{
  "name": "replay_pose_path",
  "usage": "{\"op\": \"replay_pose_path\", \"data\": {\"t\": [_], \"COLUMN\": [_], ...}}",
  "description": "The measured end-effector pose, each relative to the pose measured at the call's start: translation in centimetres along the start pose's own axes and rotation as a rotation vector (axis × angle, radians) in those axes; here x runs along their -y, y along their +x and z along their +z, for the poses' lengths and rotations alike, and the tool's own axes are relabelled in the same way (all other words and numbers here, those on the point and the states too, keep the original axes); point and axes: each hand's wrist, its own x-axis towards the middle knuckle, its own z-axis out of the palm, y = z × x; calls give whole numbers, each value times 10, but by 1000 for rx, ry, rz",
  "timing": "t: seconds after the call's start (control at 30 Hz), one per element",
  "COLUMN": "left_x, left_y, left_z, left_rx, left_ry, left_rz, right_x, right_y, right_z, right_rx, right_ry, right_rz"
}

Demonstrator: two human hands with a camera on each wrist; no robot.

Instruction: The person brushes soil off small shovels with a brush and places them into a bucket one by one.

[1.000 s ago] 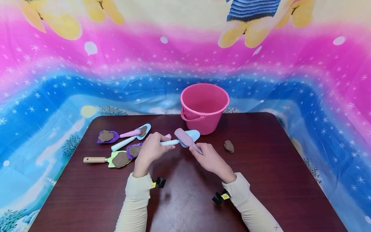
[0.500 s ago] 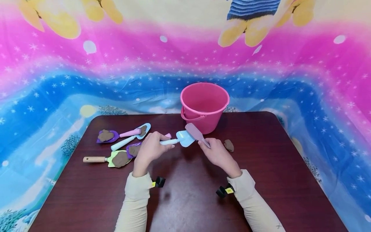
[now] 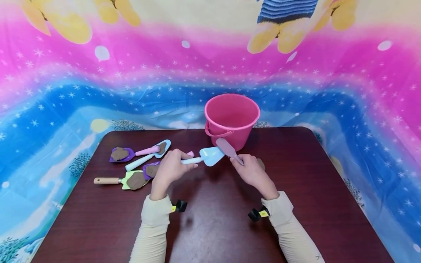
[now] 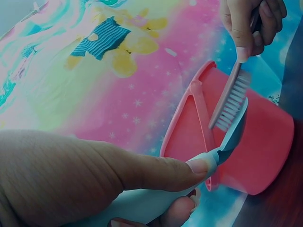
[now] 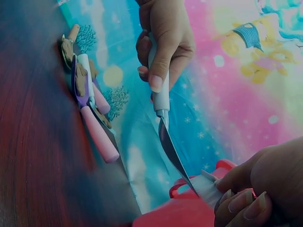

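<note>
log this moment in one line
left hand: grips light-blue trowel by handle | right hand: holds mauve brush, bristles at trowel blade | pink bucket: upright beyond both

In your head view, brown lump mostly hidden by your right grip, one purple trowel partly by your left grip, in right wrist view, brush bristles blurred, bucket cut by bottom edge

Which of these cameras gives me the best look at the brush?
The left wrist view: the brush appears side-on there, its bristles and back both showing. The head view shows mainly its back; in the right wrist view, the bristles look blurred and the right hand hides much of the rest.
</note>
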Motion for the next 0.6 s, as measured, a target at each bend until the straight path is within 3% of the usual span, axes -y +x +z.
{"op": "replay_pose_path", "data": {"t": [0.23,0.6], "left_x": [0,-1], "left_y": [1,1], "left_z": [1,2], "left_rx": [-4,-18], "left_ry": [-6,-8], "left_rz": [22,24], "right_x": [9,24], "right_y": [-4,-8], "right_z": [6,24], "right_rx": [69,150], "right_ry": [100,127], "right_rz": [-28,-131]}}
